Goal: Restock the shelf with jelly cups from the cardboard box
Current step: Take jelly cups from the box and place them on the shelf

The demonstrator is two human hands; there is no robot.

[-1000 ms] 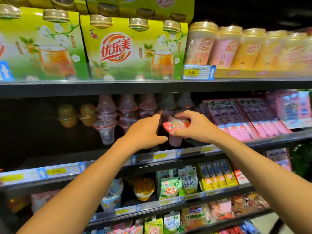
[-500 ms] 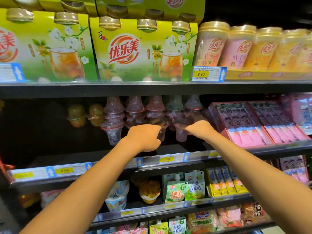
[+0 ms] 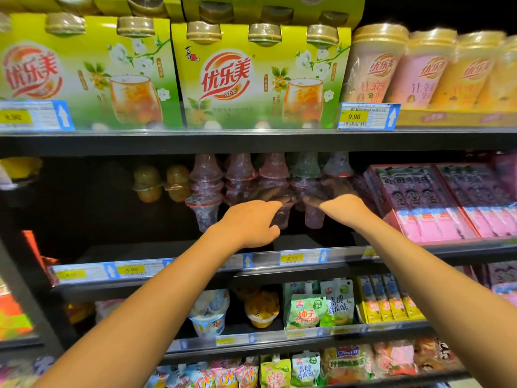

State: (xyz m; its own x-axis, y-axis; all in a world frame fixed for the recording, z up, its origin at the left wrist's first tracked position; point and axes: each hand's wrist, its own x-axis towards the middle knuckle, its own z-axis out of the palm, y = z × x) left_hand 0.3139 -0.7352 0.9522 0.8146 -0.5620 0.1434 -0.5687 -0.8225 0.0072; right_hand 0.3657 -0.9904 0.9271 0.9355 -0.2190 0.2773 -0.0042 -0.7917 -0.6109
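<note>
Head view, store aisle: I reach both arms into the middle shelf [image 3: 195, 249], where the clear jelly cups [image 3: 205, 191] stand stacked rim to rim in a row under the shelf above. My left hand [image 3: 249, 222] meets the lower cups of the middle stacks, forefinger stretched toward one of them. My right hand [image 3: 340, 204] goes in just beside it, its fingertips lost behind the blurred plastic. Whether either hand is clamped on a cup or only steadying the stacks, I cannot tell; motion blur and the cups themselves hide the fingers.

As I judge it, the two hands work close together because these tapered cups balance on narrow ends and topple easily. They are stacked high to fill the gap between the orange fruit cups [image 3: 147, 182] on the left and the pink packs [image 3: 419, 203] on the right, behind the price strip [image 3: 292, 258]. The cardboard box is out of frame.
</note>
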